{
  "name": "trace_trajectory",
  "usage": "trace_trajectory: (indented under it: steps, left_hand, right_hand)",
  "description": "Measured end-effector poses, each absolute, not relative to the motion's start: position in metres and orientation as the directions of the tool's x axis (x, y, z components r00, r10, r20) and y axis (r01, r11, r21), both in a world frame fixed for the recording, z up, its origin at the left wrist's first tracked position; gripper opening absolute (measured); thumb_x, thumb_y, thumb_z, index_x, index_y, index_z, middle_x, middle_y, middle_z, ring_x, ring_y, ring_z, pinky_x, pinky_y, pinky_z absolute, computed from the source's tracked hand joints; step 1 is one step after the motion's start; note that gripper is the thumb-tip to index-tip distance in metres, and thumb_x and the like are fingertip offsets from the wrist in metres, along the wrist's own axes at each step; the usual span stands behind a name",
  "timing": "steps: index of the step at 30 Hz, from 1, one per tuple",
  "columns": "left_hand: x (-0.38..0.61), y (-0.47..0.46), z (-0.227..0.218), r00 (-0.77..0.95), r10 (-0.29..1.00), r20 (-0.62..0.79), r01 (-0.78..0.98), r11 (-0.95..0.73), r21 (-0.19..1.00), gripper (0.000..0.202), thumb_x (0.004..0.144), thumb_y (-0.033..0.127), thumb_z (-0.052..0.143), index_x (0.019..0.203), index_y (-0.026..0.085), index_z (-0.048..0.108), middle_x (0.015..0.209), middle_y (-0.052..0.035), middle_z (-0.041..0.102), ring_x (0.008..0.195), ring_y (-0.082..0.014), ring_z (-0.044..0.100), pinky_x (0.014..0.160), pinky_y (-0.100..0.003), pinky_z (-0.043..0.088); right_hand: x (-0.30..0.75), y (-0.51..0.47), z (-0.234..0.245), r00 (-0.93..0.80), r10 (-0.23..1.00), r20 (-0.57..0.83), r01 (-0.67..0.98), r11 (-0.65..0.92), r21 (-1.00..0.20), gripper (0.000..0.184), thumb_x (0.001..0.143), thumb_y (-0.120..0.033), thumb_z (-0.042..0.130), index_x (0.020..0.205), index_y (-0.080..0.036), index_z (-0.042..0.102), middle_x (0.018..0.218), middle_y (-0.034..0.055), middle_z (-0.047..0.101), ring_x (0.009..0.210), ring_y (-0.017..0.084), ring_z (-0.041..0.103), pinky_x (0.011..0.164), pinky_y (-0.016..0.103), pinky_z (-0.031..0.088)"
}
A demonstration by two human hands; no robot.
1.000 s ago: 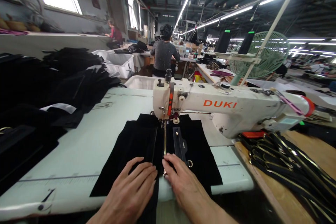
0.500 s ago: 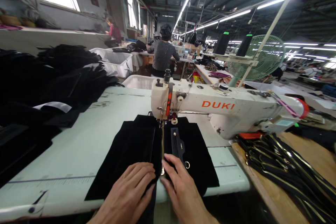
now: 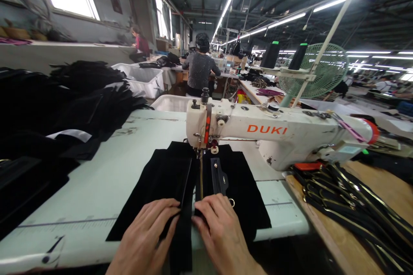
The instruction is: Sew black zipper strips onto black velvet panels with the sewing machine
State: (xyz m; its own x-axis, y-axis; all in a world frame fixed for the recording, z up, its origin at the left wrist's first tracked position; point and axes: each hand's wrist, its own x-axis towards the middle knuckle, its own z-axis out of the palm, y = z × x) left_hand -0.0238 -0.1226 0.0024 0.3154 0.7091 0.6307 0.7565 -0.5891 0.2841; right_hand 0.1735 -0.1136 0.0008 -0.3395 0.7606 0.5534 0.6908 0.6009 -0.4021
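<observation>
Fingers (image 3: 163,213) of L hand (image 3: 143,238) & R hand (image 3: 221,234) held flat, nothing pinched, on black fabric (image 3: 240,200) before sewing machine (image 3: 274,129); strip (image 3: 218,176) already laid on it, stitching progress can't be told.

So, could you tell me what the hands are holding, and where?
The left hand and right hand press the black fabric flat near its middle.
</observation>
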Motion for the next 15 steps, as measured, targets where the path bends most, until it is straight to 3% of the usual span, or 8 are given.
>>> trace_trajectory:
  steps: [2,5,8,11,13,15]
  left_hand:
    - [-0.02,-0.124,0.009,0.33,0.679,0.656,0.783,-0.585,0.211,0.02,0.101,0.025,0.043,0.104,0.022,0.063,0.097,-0.0032,0.069,0.088,-0.0175,0.068,0.081,-0.028,0.056]
    - [-0.016,-0.122,0.009,0.323,0.665,0.674,0.807,-0.565,0.17,0.023,0.101,0.021,0.04,0.102,0.021,0.062,0.095,-0.004,0.068,0.084,-0.0178,0.067,0.078,-0.028,0.056]
    - [-0.014,-0.121,0.004,0.273,0.688,0.673,0.799,-0.552,0.24,0.02,0.101,0.024,0.041,0.102,0.023,0.061,0.108,-0.005,0.067,0.099,-0.0187,0.066,0.088,-0.029,0.056]
    - [-0.016,-0.121,0.001,0.198,0.747,0.634,0.779,-0.513,0.361,0.019,0.101,0.029,0.042,0.106,0.025,0.06,0.115,-0.0019,0.067,0.107,-0.0166,0.065,0.093,-0.028,0.055]
    - [-0.017,-0.122,0.002,0.175,0.791,0.586,0.762,-0.486,0.428,0.02,0.101,0.032,0.042,0.111,0.027,0.059,0.115,0.0,0.069,0.105,-0.0148,0.067,0.091,-0.025,0.056]
    - [-0.018,-0.121,0.007,0.183,0.809,0.559,0.75,-0.482,0.453,0.021,0.101,0.034,0.043,0.113,0.027,0.059,0.116,0.0004,0.069,0.105,-0.0148,0.068,0.092,-0.025,0.056]
  right_hand:
    - [0.164,-0.115,0.001,-0.321,0.714,0.622,0.723,0.609,-0.325,0.016,0.098,-0.02,0.049,0.087,-0.02,0.06,0.081,0.0043,0.062,0.071,0.021,0.057,0.062,0.034,0.048]
    - [0.145,-0.121,-0.007,-0.245,0.674,0.697,0.768,0.574,-0.284,0.028,0.101,-0.021,0.037,0.087,-0.021,0.062,0.081,0.0061,0.063,0.069,0.022,0.058,0.06,0.035,0.045]
    - [0.124,-0.134,-0.02,-0.033,0.766,0.642,0.782,0.42,-0.461,0.037,0.102,-0.023,0.025,0.108,-0.02,0.062,0.086,0.0097,0.066,0.071,0.025,0.062,0.064,0.039,0.048]
    - [0.111,-0.151,-0.029,0.104,0.89,0.444,0.651,0.277,-0.707,0.041,0.102,-0.027,0.026,0.135,-0.017,0.047,0.109,0.0138,0.068,0.091,0.027,0.069,0.074,0.037,0.054]
    - [0.107,-0.16,-0.033,0.123,0.956,0.268,0.521,0.168,-0.837,0.04,0.102,-0.029,0.031,0.138,-0.02,0.047,0.112,0.0111,0.069,0.098,0.025,0.069,0.078,0.034,0.056]
    - [0.103,-0.165,-0.037,0.14,0.984,0.114,0.405,0.048,-0.913,0.036,0.102,-0.03,0.034,0.13,-0.023,0.055,0.107,0.0085,0.072,0.098,0.024,0.07,0.08,0.034,0.056]
